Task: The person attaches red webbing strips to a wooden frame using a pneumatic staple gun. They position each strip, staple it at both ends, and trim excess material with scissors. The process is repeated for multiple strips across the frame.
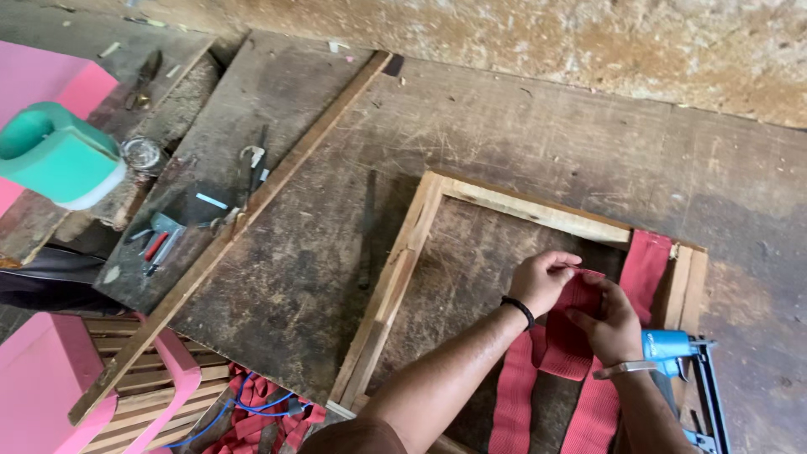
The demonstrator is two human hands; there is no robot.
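Observation:
A wooden frame lies flat on a worn workbench. Red webbing straps run across it from the right rail toward me. My left hand, with a black band at the wrist, pinches the top of a folded piece of red webbing. On the other side of that piece, my right hand, wearing a metal bracelet, grips the same fold. A blue staple gun rests on the frame's right rail, just right of my right wrist.
A long wooden batten slants across the bench on the left. Small hand tools and a round tin lie beyond it. A teal foam piece and pink foam blocks sit at the far left, with red webbing and blue cord below.

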